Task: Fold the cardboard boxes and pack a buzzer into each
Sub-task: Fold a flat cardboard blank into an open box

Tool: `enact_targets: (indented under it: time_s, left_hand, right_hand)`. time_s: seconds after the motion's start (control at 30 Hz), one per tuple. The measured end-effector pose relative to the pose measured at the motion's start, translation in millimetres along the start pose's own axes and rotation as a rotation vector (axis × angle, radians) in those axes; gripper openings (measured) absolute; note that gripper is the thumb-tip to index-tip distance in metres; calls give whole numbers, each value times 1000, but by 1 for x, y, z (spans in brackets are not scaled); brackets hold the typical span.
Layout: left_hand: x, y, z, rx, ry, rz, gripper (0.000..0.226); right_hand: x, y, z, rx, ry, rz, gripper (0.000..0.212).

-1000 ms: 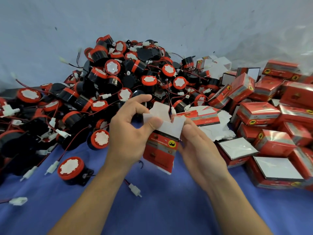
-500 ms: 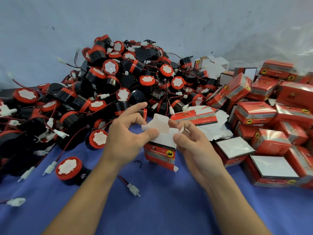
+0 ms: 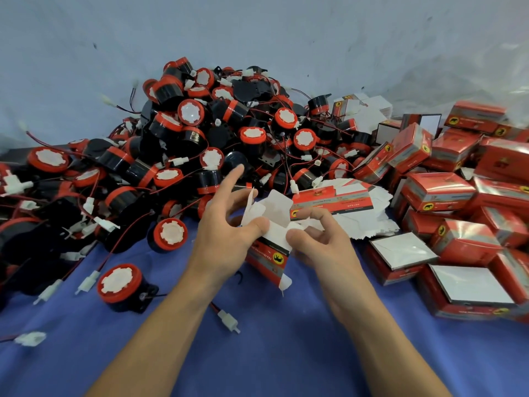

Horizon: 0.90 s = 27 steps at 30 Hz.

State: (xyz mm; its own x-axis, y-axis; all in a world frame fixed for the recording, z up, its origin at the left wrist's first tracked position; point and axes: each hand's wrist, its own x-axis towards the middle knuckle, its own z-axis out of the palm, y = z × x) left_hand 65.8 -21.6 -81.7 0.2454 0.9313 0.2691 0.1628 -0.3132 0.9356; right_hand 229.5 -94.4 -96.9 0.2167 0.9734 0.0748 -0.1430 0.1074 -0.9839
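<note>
Box: red box (image 3: 269, 255) over the table (image 3: 272, 339), white flaps up (top end open).
Left: left hand (image 3: 226, 242), grip pinched on a flap, forefinger out.
Right: right hand (image 3: 323, 247), grip pinched on the opposite flap.
Behind: buzzers (image 3: 200, 133), heaped.

One wide-angle view from the person's head, facing forward and down, close over the left hand (image 3: 226, 239) and right hand (image 3: 323, 247) at centre; the blue worktop (image 3: 272, 353) fills the frame below them, a pale wall (image 3: 257, 30) beyond

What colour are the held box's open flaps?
White flaps on the box; best in head view.
</note>
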Motion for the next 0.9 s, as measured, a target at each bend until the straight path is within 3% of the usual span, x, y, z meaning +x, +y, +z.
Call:
enact_targets:
  time_s: [0.13, 0.3, 0.4, 0.5, 0.63, 0.73, 0.9]
  left_hand:
    - [0, -4, 2, -46, 37, 22, 98]
    - [4, -5, 0, -161, 48, 74, 94]
    - [3, -10, -3, -187, -74, -14, 73]
    - [-2, -20, 3, -174, -98, -112, 49]
    - [-2, -22, 7, -137, -62, -103, 41]
    - [-4, -21, 12, -112, -58, -103, 36]
    - [-8, -23, 19, 34, -62, -125, 55]
  right_hand:
    - [-1, 2, 2, -13, -56, 65, 16]
    - [0, -3, 2, -51, -5, -180, 9]
    - [0, -6, 1, -138, -36, -287, 8]
    - [-1, -2, 3, -236, -66, -263, 20]
    - [0, 4, 5, -308, 118, -192, 14]
    - [-1, 8, 5, -415, 260, -239, 21]
    - [-1, 10, 5, -590, 299, -328, 26]
